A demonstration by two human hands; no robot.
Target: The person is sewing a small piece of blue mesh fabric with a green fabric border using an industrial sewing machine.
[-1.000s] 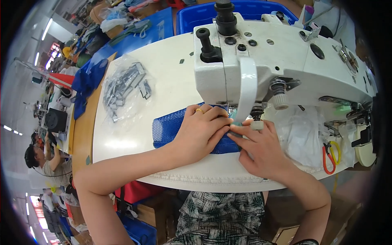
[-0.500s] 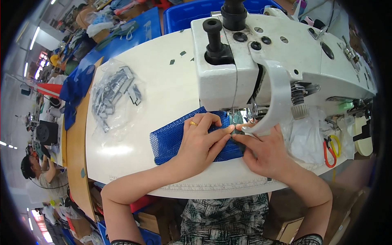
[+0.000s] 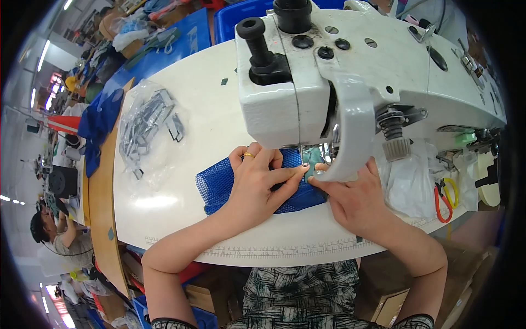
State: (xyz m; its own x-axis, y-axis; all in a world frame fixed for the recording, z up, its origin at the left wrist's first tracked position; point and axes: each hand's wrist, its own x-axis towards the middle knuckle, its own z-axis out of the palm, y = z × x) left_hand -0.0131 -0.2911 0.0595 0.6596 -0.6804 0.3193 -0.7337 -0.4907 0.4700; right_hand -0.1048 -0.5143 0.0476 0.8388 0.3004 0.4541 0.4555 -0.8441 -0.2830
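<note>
A piece of blue mesh fabric [image 3: 215,187] lies on the white table under the head of a sewing machine [image 3: 274,107]. A small green fabric piece [image 3: 313,158] sits at its right edge, beside the needle and presser foot [image 3: 305,157]. My left hand [image 3: 253,178] rests on the mesh, thumb and forefinger pressed together on its edge just in front of the needle. My right hand [image 3: 353,196] is closed at the green piece, its fingertips holding the near end. The machine's curved white guard [image 3: 356,129] hides part of the right fingers.
A clear plastic bag of grey strips [image 3: 150,120] lies to the left. Red-and-yellow scissors [image 3: 442,200] and white plastic wrap [image 3: 408,178] are at the right. A printed ruler [image 3: 274,249] follows the near table edge. Farther left, a person [image 3: 63,236] works.
The view has shifted, so the machine appears farther left. The mesh has slid slightly farther under the machine head with both hands. My fingertips have parted, baring more of the green piece.
</note>
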